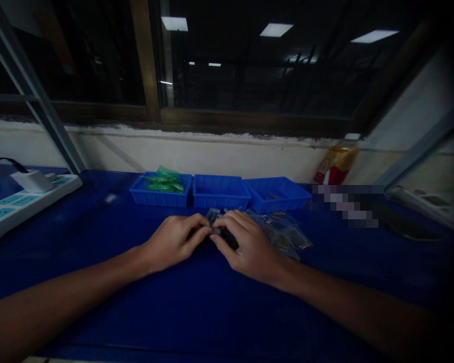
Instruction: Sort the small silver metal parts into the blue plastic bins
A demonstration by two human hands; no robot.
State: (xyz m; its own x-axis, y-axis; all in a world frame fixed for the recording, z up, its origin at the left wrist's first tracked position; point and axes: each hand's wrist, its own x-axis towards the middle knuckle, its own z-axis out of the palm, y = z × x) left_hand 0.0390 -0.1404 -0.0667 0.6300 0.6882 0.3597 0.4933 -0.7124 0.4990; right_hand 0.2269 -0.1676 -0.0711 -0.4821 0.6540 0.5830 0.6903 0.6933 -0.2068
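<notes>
My left hand (176, 240) and my right hand (249, 247) meet over the middle of the blue table. Thumbs and fingertips of both are pinched together on a small grey piece (215, 231), mostly hidden by the fingers, so its kind does not show. Just behind the fingertips is a grey, block-like thing (212, 214), partly covered by my hands. Beside my right hand lie several clear plastic bags (287, 237) with small brass-coloured and dark parts inside.
Three blue bins stand in a row behind my hands: the left bin (159, 199) holds green plastic bags (164, 180), then the middle bin (221, 194) and right bin (278, 199). A white power strip (34, 199) lies left. A red-and-gold packet (336, 165) leans by the wall.
</notes>
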